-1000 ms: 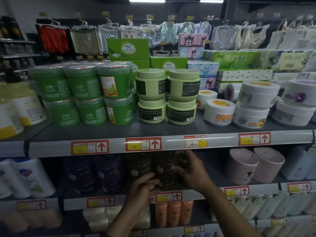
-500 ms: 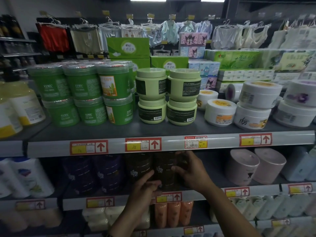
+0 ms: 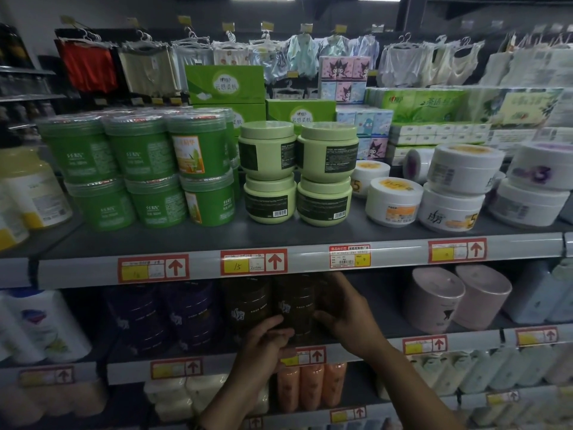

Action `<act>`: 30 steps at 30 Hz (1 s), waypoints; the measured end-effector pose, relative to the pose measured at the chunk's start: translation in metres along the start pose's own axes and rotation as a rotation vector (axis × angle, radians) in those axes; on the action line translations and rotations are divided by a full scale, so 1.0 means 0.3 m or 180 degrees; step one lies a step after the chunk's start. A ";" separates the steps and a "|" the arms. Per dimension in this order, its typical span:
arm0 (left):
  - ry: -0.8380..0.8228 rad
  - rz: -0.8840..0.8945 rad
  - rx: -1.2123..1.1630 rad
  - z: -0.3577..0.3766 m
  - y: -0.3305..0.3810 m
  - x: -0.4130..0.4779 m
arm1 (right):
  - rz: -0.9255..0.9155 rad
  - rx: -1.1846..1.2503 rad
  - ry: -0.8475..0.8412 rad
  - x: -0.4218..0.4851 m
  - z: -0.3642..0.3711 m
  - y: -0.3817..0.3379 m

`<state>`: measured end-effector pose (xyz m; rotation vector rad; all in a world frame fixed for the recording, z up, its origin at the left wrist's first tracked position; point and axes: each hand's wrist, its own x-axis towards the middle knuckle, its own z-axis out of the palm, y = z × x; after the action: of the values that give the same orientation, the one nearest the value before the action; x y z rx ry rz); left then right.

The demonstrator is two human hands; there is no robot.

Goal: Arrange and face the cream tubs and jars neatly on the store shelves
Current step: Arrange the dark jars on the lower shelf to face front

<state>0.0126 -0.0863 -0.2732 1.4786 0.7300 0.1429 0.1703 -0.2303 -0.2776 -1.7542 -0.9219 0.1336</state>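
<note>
Dark brown jars stand on the second shelf, under the top shelf's lip. My left hand (image 3: 269, 339) grips the lower front of the right-hand brown jar (image 3: 294, 305), and my right hand (image 3: 344, 311) holds its right side. Another brown jar (image 3: 246, 305) stands just left of it. On the top shelf, stacked green tubs (image 3: 139, 169) stand at the left, pale green jars (image 3: 297, 172) in the middle, and white tubs (image 3: 455, 187) at the right.
Purple jars (image 3: 164, 318) stand left of the brown ones, pink tubs (image 3: 455, 299) to the right. White bottles (image 3: 40, 324) fill the far left. Orange bottles (image 3: 310, 386) sit on the shelf below. The top shelf edge (image 3: 304, 259) carries red price tags.
Both hands stay on the brown jar; my left hand has shifted slightly right along its lower front. The view has moved in a little.
</note>
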 end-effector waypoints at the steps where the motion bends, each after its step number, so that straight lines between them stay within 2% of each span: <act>1: 0.0033 0.0012 0.0028 0.001 -0.007 0.004 | 0.0076 0.0106 0.0048 -0.006 0.000 0.012; 5: 0.0023 0.0014 0.0067 0.012 -0.031 0.020 | 0.0334 0.0528 0.0426 -0.041 -0.014 0.046; 9: -0.0019 -0.0026 -0.0004 0.026 -0.045 0.035 | 0.0321 0.0412 0.0788 -0.073 -0.037 0.056; 17: -0.0082 0.0047 0.0054 0.079 -0.048 0.045 | 0.0410 0.0274 0.1146 -0.127 -0.067 0.094; 25: -0.0173 0.0095 0.0187 0.147 -0.063 0.044 | 0.0775 0.0128 0.1344 -0.152 -0.091 0.160; 30: -0.0196 0.0073 0.0229 0.189 -0.067 0.047 | 0.1044 0.0051 0.1176 -0.135 -0.101 0.214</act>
<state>0.0464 -0.1297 -0.3013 1.5538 0.6746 0.0889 0.1909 -0.2858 -0.3341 -1.8251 -0.3634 0.0256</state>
